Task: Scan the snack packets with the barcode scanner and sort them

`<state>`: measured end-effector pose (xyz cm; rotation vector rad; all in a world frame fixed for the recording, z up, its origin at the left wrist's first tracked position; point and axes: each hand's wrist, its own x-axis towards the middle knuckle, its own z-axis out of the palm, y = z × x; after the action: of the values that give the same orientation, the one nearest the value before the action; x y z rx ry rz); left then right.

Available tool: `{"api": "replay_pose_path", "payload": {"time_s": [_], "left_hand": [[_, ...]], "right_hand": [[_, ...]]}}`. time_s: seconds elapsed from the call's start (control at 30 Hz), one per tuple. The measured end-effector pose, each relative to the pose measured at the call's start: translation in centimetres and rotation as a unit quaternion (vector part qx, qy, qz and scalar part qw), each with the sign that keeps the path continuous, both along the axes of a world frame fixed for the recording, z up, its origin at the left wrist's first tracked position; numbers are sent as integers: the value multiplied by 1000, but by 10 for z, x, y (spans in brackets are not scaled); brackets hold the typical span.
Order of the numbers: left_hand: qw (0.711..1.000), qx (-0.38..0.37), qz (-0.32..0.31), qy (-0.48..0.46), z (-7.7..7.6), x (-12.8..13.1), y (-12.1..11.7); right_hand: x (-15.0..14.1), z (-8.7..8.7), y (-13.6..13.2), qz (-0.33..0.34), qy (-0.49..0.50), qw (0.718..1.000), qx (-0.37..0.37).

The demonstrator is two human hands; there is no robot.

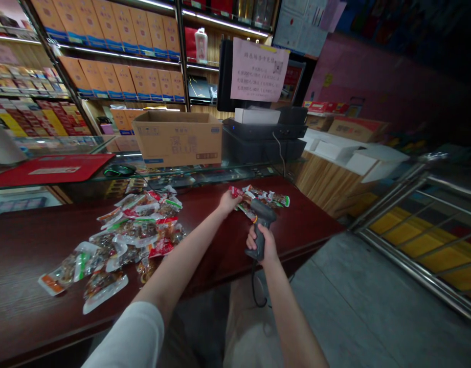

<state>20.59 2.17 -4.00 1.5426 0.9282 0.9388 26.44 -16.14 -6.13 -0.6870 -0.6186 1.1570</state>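
"Two hands in view. What have you got?"

"My right grip [261, 245] is closed around a corded barcode scanner [263, 215]. My left grip [229, 202] is loosely curled, touching snack packets [264, 197] on the dark red worktop [28, 255], right of a larger pile [135, 235]."

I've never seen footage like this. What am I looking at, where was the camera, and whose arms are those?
This picture comes from a camera worn on a person's head, looking forward and down, so those arms are the wearer's own. The right hand holds a corded handheld barcode scanner by its grip. The left hand reaches the small plastic snack packets beside it. A larger heap of packets lies on the dark red counter, and a cardboard box stands beyond them.
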Motion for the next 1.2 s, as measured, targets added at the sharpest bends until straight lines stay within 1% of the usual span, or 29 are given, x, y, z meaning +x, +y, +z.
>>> {"api": "replay_pose_path", "payload": {"time_s": [0.1,0.17,0.23,0.3,0.4,0.47,0.53,0.6,0.63,0.7,0.8,0.87,0.9,1.03,1.13,1.2], "left_hand": [[998,31,-10,48,2,-3,-6],[990,90,7,112,4,-11,-13],[961,179,24,209,8,-25,-21],[920,252,18,299,13,-44,-30],[886,292,-2,362,21,-84,-40],[869,294,1,398,25,-118,-42],[852,263,-13,453,27,-155,-41],[840,236,-12,489,26,-190,-36],[838,232,-6,494,26,-205,-33],[847,234,6,477,23,-230,-26],[872,247,-7,423,16,-251,-18],[882,252,-21,398,10,-255,-15],[885,254,-18,390,6,-256,-14],[895,265,32,358,-5,-252,-11],[896,270,26,352,-7,-248,-9],[895,271,28,352,-3,-246,-9]], "right_hand": [[-1,1,-1,1,4,1000,0],[-2,0,-1,1,0,1000,4],[-2,0,0,3,-5,1000,7],[-1,-1,0,7,-9,1000,11],[0,-1,-1,14,-13,1000,13],[0,-1,-1,19,-15,1000,11],[0,0,-2,24,-15,1000,5],[-1,1,-3,25,-15,1000,4],[-1,1,-3,25,-17,1000,4],[-2,1,-3,25,-21,999,7],[-3,2,-3,30,-26,999,7],[-3,2,-2,33,-29,999,4],[-4,3,-3,33,-31,999,3],[-5,5,-3,36,-44,998,-2],[-6,5,-3,37,-51,998,0],[-5,4,-2,35,-52,998,2]]}}
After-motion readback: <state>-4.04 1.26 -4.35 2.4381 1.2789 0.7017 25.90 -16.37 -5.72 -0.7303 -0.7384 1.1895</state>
